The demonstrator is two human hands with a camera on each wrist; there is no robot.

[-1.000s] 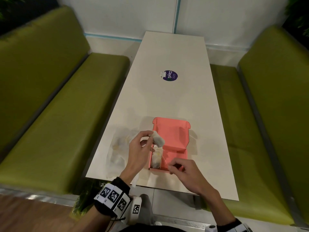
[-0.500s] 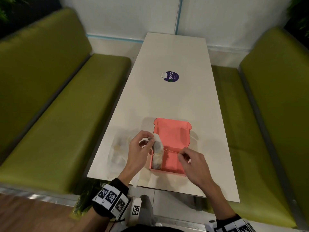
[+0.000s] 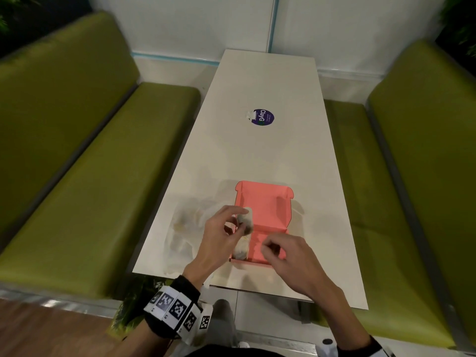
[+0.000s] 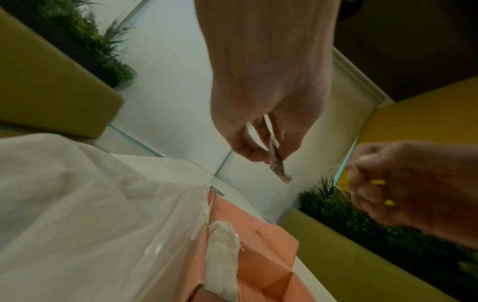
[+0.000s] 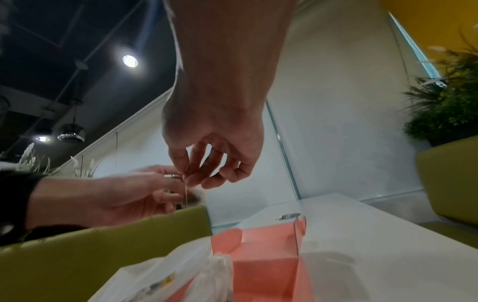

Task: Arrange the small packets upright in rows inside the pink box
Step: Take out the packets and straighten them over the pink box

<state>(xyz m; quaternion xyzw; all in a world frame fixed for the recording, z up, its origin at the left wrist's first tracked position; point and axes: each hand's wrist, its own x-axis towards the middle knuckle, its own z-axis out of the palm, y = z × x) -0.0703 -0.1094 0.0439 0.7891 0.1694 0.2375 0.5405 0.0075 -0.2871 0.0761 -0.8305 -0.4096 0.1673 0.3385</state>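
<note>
The pink box (image 3: 268, 202) lies open on the white table (image 3: 257, 150), its lid folded away from me. One small whitish packet (image 3: 240, 249) stands against the box's left wall, also seen in the left wrist view (image 4: 222, 245). My left hand (image 3: 238, 220) pinches a second small packet (image 3: 246, 219) above the box's left edge; it hangs edge-on from my fingers (image 4: 278, 161). My right hand (image 3: 269, 247) hovers over the box's near part and pinches that packet's thin string (image 5: 186, 194) between thumb and fingers (image 5: 190, 179). A yellow tag (image 4: 377, 181) shows in the right hand.
A clear plastic bag (image 3: 185, 228) with more packets lies crumpled left of the box, near the table's left edge. A round purple sticker (image 3: 262, 117) sits mid-table. Green benches (image 3: 90, 176) flank the table on both sides.
My right hand drew the string out to the right until it was taut, then came back left over the box. My left hand kept the packet above the box's left edge.
</note>
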